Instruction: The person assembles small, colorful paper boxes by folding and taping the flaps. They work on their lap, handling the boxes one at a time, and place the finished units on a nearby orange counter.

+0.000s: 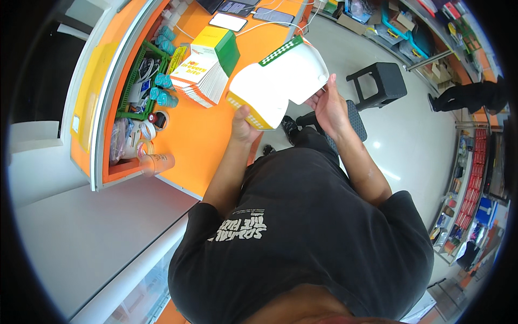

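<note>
An open paper takeaway box (263, 86) hangs in front of me over the table's edge, white inside, with yellow and green printed outer walls. My left hand (244, 127) is closed on its yellow near corner, thumb on the wall. At the right side, my right hand (331, 108) holds the lid's edge, its thumb pointing up and its other fingers partly hidden behind the cardboard. Left of the box, a stack of folded cartons (200, 80) lies on the orange table (189, 146), and a yellow-and-green box (218, 46) stands just behind it.
Several phones with white cables (229, 21) lie at the table's far end. A green basket (141, 81), teal rolls (163, 97), tape rolls (145, 129) and a clear plastic cup (157, 163) sit along the left. Dark stools (386, 85) stand on the floor at right; another person (464, 97) is beyond.
</note>
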